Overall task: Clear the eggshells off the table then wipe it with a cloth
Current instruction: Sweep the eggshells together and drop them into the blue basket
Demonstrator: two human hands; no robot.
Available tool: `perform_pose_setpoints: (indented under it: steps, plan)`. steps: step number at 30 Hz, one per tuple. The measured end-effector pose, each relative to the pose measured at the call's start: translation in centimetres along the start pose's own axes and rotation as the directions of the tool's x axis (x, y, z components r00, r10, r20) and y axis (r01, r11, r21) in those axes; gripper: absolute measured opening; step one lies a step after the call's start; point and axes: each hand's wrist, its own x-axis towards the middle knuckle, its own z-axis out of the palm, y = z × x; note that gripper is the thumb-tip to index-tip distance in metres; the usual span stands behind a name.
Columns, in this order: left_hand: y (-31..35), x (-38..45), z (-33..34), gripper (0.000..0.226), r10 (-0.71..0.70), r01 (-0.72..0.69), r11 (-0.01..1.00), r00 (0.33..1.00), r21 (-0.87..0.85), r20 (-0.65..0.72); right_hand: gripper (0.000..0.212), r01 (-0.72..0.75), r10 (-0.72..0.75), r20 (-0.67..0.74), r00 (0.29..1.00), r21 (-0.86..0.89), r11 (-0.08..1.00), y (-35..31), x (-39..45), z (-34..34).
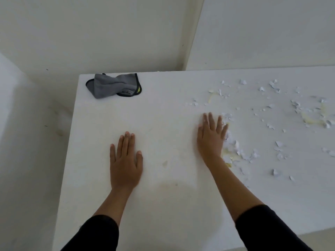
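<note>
While both palms lie flat on the table (163,115), the left hand (126,160) keeps straight fingers together, holding nothing. Right hand (211,138) fingers spread straight, touching eggshells (233,142); the cloth (114,85) sits apart.

Plain off-white wall (90,33) is seen behind everything; a vertical corner seam (195,33) is visible further right; pale floor (27,178) is seen lower left.

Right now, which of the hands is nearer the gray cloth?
Left. The left hand lies flat on the table, below the cloth at the far left corner. The right hand lies farther right, beside the eggshells.
</note>
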Motion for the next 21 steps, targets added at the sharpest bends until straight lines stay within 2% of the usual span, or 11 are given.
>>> perform_pose_setpoints:
  steps: [2,3,5,7,10,11,13,15,18,19,21]
  plan:
    - [-0.1,0.0,-0.1,0.061,0.003,-0.003,1.0,1.0,0.003,0.011,0.056,0.232,-0.232,0.011,0.973,-0.014,0.973,-0.9,-2.5,-0.3]
    - [-0.1,0.0,-0.1,0.061,0.004,-0.004,1.0,1.0,0.002,0.014,0.054,0.372,-0.371,0.053,0.927,-0.015,0.928,-1.4,-4.0,0.0]
    - [-0.1,0.0,-0.2,0.063,0.004,-0.004,1.0,1.0,0.002,0.021,0.053,0.506,-0.494,0.194,0.847,-0.01,0.863,-1.2,-6.3,0.4]
    - [-0.2,0.0,0.0,0.065,0.008,-0.009,1.0,0.999,0.029,0.034,0.057,0.412,-0.399,0.207,0.893,-0.019,0.911,1.6,-5.8,0.1]
    - [-0.4,0.1,0.4,0.068,0.016,-0.021,0.996,0.999,0.081,0.052,0.071,0.086,-0.081,0.15,0.985,-0.028,0.996,7.5,-3.5,-2.1]
    - [-0.4,0.2,0.5,0.069,0.014,-0.019,0.995,0.998,0.094,0.056,0.073,0.051,-0.047,0.154,0.987,-0.023,0.998,9.1,-3.3,-3.2]
    - [-0.2,0.2,0.7,0.069,-0.008,0.001,0.996,0.998,0.094,0.07,0.076,0.204,-0.198,0.188,0.962,-0.012,0.979,10.3,-4.9,-4.7]
    - [1.3,-0.4,0.9,0.068,-0.011,0.008,0.998,0.999,0.058,0.045,0.071,0.484,-0.485,0.279,0.829,0.077,0.872,10.2,-9.1,-5.2]
    - [6.5,-2.5,1.5,0.067,0.057,-0.056,0.997,0.998,-0.054,0.008,0.055,0.81,-0.794,0.367,0.485,0.154,0.566,11.5,-16.8,-4.7]
    - [8.5,-3.4,1.9,0.065,0.087,-0.086,0.991,0.996,-0.098,0.003,0.055,0.844,-0.818,0.384,0.429,0.151,0.514,12.7,-17.8,-4.7]
    - [12.6,-5.1,2.7,0.062,0.125,-0.123,0.978,0.992,-0.168,-0.002,0.054,0.841,-0.812,0.361,0.459,0.118,0.528,15.6,-16.5,-4.7]
